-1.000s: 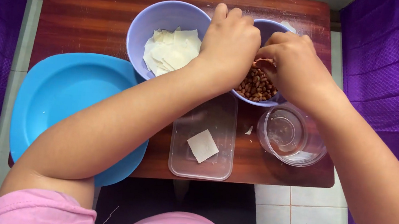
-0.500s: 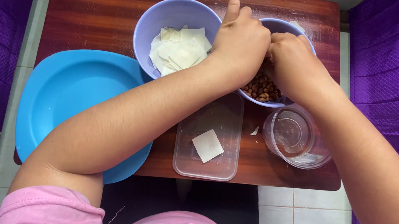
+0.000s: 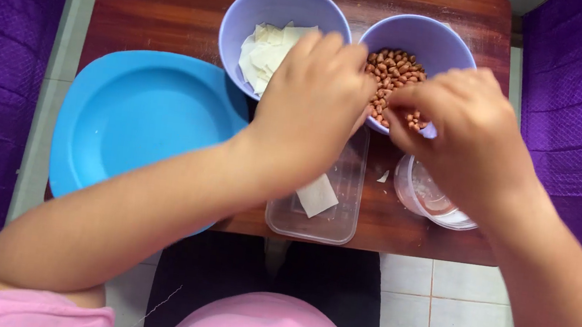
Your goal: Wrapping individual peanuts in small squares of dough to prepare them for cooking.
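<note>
**Both hands at the peanut bowl**

Over the near rim of the peanut bowl (image 3: 421,43), my two hands meet. My left hand (image 3: 312,104) lies knuckles up, its fingers curled down and inward toward the bowl's left edge; from above I cannot tell whether they hold anything. My right hand (image 3: 466,136) comes in from the other side, thumb and forefinger drawn together at the rim just over the peanuts (image 3: 393,69); something small may sit between them, but I cannot make it out. The fingertips of both hands are nearly touching.

The bowl stands at the far right of the wooden table (image 3: 163,3). Just beside it, to the left, a second bowl (image 3: 265,7) of the same pale purple holds white square wrappers (image 3: 267,55); my left hand partly covers it. A blue plate (image 3: 135,116) lies on the table's left side, under my left forearm. Near the front edge sits a clear rectangular tub (image 3: 332,223) with one wrapper (image 3: 317,195) in it. A round clear tub (image 3: 433,201) sits to its right, under my right wrist. A white scrap (image 3: 383,175) lies on the wood between the tubs.
</note>
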